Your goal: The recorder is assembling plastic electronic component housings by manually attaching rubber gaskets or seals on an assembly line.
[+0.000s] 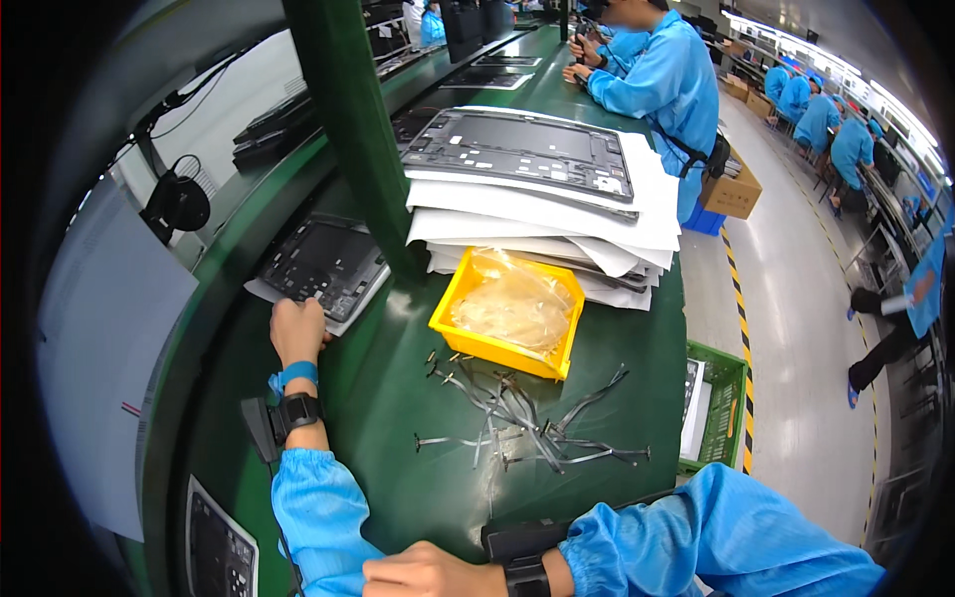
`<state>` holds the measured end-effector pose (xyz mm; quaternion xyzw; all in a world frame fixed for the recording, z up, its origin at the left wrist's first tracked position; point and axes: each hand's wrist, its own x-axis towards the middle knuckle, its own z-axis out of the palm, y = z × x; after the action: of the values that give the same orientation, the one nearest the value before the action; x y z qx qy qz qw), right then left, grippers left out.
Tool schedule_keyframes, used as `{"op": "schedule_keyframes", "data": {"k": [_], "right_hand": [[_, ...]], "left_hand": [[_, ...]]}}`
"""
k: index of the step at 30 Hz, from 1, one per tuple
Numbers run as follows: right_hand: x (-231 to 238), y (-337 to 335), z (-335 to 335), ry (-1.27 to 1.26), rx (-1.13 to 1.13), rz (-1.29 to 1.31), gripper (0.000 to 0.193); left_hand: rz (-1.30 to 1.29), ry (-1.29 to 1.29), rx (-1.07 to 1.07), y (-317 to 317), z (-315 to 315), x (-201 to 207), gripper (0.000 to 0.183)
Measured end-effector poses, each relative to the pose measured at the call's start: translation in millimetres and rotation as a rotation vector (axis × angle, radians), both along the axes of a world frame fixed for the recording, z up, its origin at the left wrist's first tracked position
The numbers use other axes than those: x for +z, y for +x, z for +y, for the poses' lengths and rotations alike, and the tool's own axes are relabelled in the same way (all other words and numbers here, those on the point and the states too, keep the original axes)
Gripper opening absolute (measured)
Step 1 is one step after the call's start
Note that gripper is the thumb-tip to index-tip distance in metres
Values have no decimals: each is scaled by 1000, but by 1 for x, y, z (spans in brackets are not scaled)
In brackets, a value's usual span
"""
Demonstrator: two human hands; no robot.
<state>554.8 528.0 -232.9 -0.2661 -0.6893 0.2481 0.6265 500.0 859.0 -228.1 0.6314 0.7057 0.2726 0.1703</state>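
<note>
A black laptop casing panel point(323, 257) lies on a white sheet at the left, beside the green post. My left hand point(298, 330) is closed at its near corner, fingers curled over the edge; the fingertips are partly hidden. At the lower edge, my right hand point(426, 570) rests across my left sleeve, its fingers curled. Whatever they hold, if anything, is out of sight. Several loose grey ribbon cables point(537, 428) with small connectors lie tangled on the green bench point(388, 398). Behind them stands a yellow bin point(477, 343) with clear plastic bags point(512, 308) in it.
Casing panels point(527, 149) and white sheets point(448, 224) form a stack behind the bin. A green post point(353, 129) rises from the bench. Another panel point(221, 547) lies lower left. A green crate point(731, 408) stands right of the bench. A co-worker in blue point(662, 75) works farther along.
</note>
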Motion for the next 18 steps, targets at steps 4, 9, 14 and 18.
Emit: {"op": "schedule_keyframes", "data": {"k": [4, 9, 14, 18], "right_hand": [[1, -2, 3, 35, -40, -3, 10], [3, -2, 10, 68, -31, -15, 13], [7, 16, 21, -5, -103, 19, 15], [2, 19, 26, -245, -79, 209, 12]], "left_hand": [[-122, 272, -29, -38, -45, 8, 36], [-494, 668, 81, -107, -121, -7, 21], [-555, 730, 300, -164, -245, -27, 12], [-564, 569, 327, -156, -389, -16, 7]]}}
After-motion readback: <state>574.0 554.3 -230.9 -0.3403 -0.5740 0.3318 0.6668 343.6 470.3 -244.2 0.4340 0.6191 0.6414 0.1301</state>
